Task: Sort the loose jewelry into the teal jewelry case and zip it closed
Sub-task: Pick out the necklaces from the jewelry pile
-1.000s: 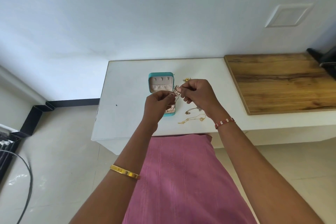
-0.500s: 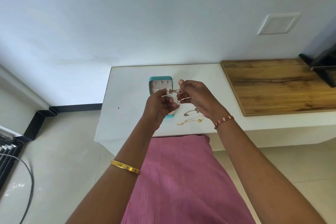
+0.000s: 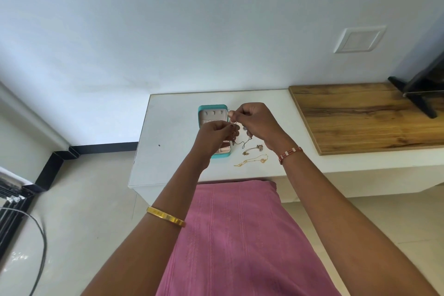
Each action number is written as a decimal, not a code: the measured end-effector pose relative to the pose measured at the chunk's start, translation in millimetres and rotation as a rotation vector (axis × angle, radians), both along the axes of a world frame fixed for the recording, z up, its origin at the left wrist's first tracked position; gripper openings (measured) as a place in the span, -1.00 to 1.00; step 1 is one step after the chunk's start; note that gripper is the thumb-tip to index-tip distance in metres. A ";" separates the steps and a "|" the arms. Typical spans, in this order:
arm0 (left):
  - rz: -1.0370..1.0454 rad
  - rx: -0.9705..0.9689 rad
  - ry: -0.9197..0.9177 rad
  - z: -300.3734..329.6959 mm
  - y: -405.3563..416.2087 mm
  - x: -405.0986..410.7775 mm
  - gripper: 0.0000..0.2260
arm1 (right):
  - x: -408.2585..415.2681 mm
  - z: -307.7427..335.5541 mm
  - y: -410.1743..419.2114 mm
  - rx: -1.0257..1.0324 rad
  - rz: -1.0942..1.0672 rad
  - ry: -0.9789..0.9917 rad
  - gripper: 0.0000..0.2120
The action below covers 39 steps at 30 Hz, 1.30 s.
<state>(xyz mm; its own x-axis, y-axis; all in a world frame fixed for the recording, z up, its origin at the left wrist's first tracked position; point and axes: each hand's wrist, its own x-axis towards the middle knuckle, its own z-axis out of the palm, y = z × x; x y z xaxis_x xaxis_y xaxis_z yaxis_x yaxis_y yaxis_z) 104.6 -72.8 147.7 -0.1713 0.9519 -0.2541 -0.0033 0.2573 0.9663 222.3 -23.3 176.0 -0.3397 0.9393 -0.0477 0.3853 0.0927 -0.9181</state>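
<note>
Now both hands have moved a bit farther from me. My left hand [image 3: 213, 136] and my right hand [image 3: 254, 121] each pinch one thin chain [image 3: 241, 143] that hangs down between them. Right under my left hand sits the open teal case [image 3: 212, 108]. Two gold necklaces [image 3: 252, 160] lie just below my right hand.

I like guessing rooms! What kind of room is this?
Probably a room at home, maybe a living room: a white built-in ledge against a plain wall, a wooden board, and what looks like a television's black stand.
</note>
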 end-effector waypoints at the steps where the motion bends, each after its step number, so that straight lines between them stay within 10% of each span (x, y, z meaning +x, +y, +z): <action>1: 0.007 -0.005 -0.015 -1.3 0.0 -1.5 -0.85 | 1.8 0.5 1.3 0.023 -0.011 -0.019 -0.75; 8: 0.170 -0.140 -0.298 -13.5 2.4 -12.1 -0.85 | 25.4 -8.1 13.6 -0.013 0.019 -0.165 -0.65; 12: 0.236 -0.173 -0.565 -22.6 -0.8 -15.4 -0.87 | 34.6 -17.5 18.5 -0.211 -0.086 0.089 -0.65; 20: 0.092 -0.160 0.012 -48.5 -8.8 -26.6 -0.87 | 45.9 -41.3 35.6 -0.592 -0.219 0.938 -0.74; 35: -0.133 0.019 0.329 -56.2 24.5 24.4 -0.55 | 38.6 -35.2 29.3 -0.562 0.049 0.367 -0.79; 39: -0.211 -0.012 0.305 -61.9 31.5 28.4 -0.80 | 36.1 -34.0 34.2 -0.517 0.049 0.489 -0.78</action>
